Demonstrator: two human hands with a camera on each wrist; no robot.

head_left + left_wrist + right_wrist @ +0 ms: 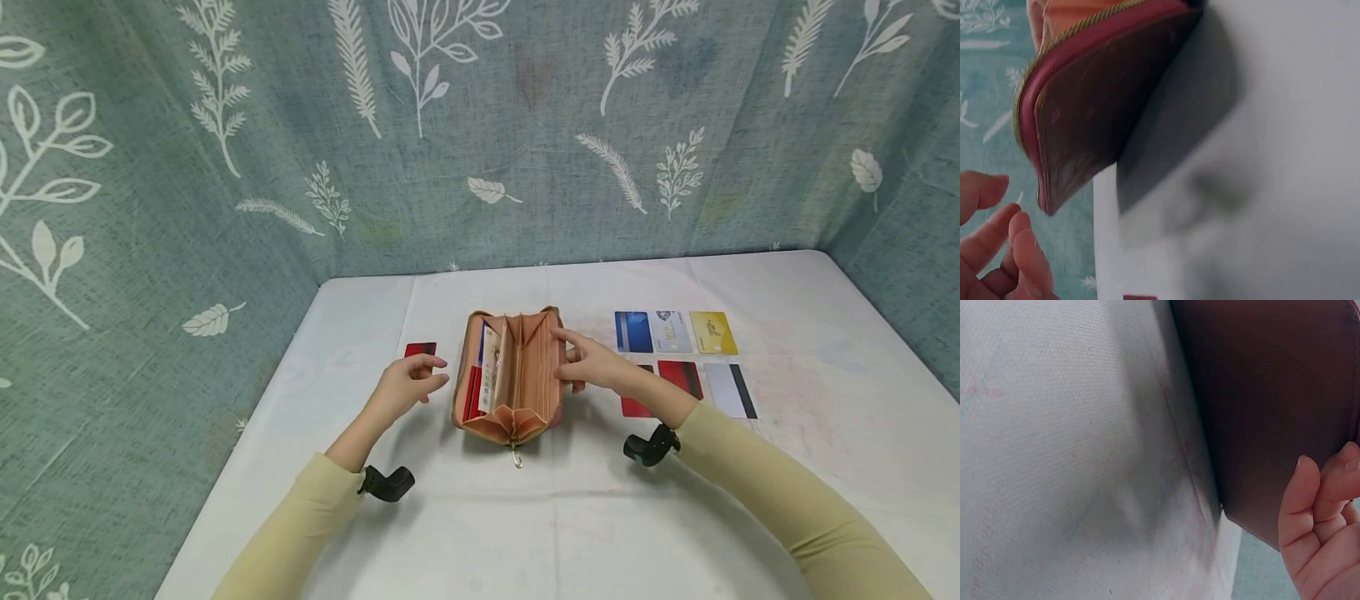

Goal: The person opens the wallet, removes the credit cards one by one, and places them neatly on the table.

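Note:
An unzipped long wallet (534, 367) stands spread on the table, its peach-coloured compartments facing up. Its left side holds red cards (472, 393) and a printed slip of paper (489, 371). My right hand (596, 365) grips the wallet's right edge; in the right wrist view its fingers (1300, 506) are at the edge of the dark outer cover (1279, 394). To the left of the wallet, my left hand (401, 389) hovers with loosely bent fingers and nothing between them. Just beyond it lies a red card (420, 348), partly covered by the hand in the head view.
Right of the wallet, two rows of cards lie flat: blue (634, 332), silver-white (671, 332) and gold (714, 333) behind; two red ones (680, 377) and a white one with a dark stripe (726, 390) in front. A leaf-patterned curtain (480, 150) borders the white table (480, 542).

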